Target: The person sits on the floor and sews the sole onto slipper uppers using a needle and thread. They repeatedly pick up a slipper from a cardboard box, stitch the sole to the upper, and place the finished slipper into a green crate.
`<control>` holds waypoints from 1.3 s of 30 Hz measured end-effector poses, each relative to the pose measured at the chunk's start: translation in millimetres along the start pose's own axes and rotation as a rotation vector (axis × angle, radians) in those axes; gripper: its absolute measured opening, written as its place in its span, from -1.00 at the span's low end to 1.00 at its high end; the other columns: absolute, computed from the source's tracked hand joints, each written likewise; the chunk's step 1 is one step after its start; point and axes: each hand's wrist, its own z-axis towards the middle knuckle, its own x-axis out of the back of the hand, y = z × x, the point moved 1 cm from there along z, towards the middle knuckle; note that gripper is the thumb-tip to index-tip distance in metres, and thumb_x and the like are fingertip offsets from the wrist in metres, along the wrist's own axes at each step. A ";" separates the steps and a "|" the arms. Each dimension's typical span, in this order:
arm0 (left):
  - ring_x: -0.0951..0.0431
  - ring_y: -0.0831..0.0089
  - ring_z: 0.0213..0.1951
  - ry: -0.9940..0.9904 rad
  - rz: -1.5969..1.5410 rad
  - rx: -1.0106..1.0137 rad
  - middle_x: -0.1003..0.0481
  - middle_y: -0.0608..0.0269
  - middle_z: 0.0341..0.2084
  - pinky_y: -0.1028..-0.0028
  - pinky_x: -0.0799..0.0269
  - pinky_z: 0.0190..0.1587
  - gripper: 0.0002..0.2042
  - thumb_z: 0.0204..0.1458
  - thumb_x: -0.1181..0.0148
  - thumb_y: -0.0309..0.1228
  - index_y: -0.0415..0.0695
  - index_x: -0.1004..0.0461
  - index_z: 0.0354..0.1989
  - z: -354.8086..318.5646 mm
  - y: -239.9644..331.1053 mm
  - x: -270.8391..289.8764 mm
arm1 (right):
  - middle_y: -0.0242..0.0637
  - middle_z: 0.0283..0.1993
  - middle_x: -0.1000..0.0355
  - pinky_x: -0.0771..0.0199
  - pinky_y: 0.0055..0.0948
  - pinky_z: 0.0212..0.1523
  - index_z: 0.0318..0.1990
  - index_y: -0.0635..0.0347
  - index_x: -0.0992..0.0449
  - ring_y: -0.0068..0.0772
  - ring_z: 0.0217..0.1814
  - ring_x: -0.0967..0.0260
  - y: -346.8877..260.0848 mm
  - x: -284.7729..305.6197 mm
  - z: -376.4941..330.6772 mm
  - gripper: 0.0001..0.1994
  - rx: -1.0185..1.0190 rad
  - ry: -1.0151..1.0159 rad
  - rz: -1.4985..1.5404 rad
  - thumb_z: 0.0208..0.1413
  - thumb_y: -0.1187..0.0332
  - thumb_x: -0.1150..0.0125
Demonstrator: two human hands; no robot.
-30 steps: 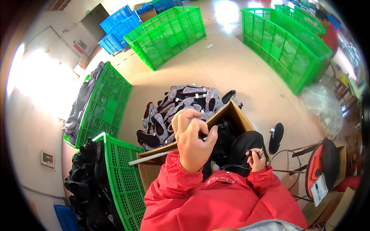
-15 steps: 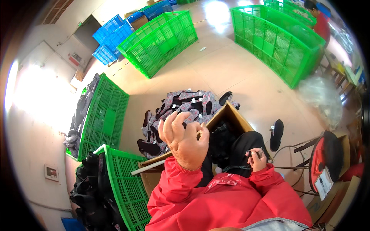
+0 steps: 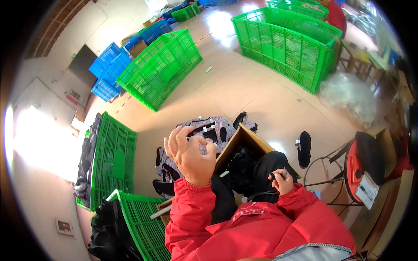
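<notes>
Two bare hands in the head view, both at the cuffs of a bright red jacket (image 3: pixel 270 226). Just left of centre, the left hand (image 3: pixel 193 163), raised, with thumb and forefinger curved together in a ring and the other fingers loosely bent; cannot tell if pinching anything thin. Lower right of centre, beside a black-trousered knee (image 3: pixel 271 164), the right hand (image 3: pixel 283 182), mostly closed, with a small slim dark object (image 3: pixel 272 176) at the fingertips, too small to identify. Just left of and below that hand, a thin dark green cord (image 3: pixel 262 192). Between the hands, an open brown cardboard box (image 3: pixel 254 140) with black contents (image 3: pixel 239 167). Partly behind the left hand, a floor pile of grey patterned slippers with black soles (image 3: pixel 219 123). Right of the box, well apart, one black-soled slipper (image 3: pixel 304 150). Along the left of the frame, two green plastic mesh crates (image 3: pixel 117 161) with dark soft goods inside
</notes>
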 end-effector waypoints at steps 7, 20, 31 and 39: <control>-0.43 0.16 -0.13 -0.193 -0.470 0.149 -0.49 0.12 -0.26 0.27 -0.29 -0.01 -0.85 -0.34 -0.27 -0.59 -0.16 -0.38 -0.63 2.4 -6.5 -27.7 | -0.20 -0.34 -0.54 -0.12 -0.73 -0.68 -0.22 0.25 -0.44 -0.68 -0.66 -0.29 -0.3 -1.0 -0.6 -0.89 0.010 -0.032 0.033 0.27 0.39 -0.06; -0.28 0.20 0.21 -0.063 0.079 -0.203 -0.44 0.21 -0.06 -0.22 0.06 0.28 -0.86 -0.31 -0.31 -0.48 -0.10 -0.43 -0.57 57.3 55.6 -47.2 | -0.26 -0.33 -0.56 -0.14 -0.71 -0.64 -0.23 0.20 -0.47 -0.68 -0.63 -0.31 1.7 5.5 -4.8 -0.89 -0.004 -0.059 0.032 0.26 0.39 -0.05; -0.27 0.28 0.23 -0.015 0.202 -0.274 -0.43 0.27 -0.02 -0.18 0.10 0.31 -0.84 -0.26 -0.32 -0.45 -0.10 -0.45 -0.50 58.9 66.2 -53.3 | -0.26 -0.30 -0.56 -0.14 -0.73 -0.62 -0.20 0.22 -0.45 -0.68 -0.62 -0.31 7.8 9.0 -2.1 -0.87 0.016 -0.066 0.053 0.28 0.36 -0.05; -0.27 0.29 0.23 -0.030 0.247 -0.260 -0.43 0.27 0.00 -0.17 0.10 0.31 -0.83 -0.25 -0.32 -0.43 -0.10 -0.47 -0.46 58.3 57.7 -55.9 | -0.25 -0.30 -0.56 -0.16 -0.73 -0.61 -0.20 0.22 -0.45 -0.68 -0.60 -0.32 5.7 6.7 -4.5 -0.85 0.008 -0.058 0.047 0.29 0.33 -0.05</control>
